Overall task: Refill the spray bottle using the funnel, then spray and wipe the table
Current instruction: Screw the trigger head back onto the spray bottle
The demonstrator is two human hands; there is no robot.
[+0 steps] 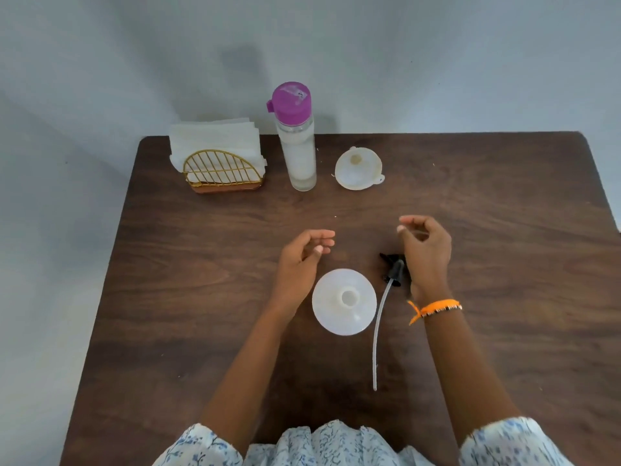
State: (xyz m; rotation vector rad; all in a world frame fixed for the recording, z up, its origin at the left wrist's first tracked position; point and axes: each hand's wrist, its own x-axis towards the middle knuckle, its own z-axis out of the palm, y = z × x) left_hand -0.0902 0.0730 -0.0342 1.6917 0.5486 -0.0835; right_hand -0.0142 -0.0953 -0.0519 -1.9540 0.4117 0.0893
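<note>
spray bottle (344, 301): translucent plastic, uncapped, upright near the worktop (201, 264) front edge between both hands; likely light, thin-walled, tippy; steady by the body. funnel (359, 168): rigid, far side; lift by rim. left hand (304, 260) and right hand (426, 253): fingers loosely curled, empty.
</note>
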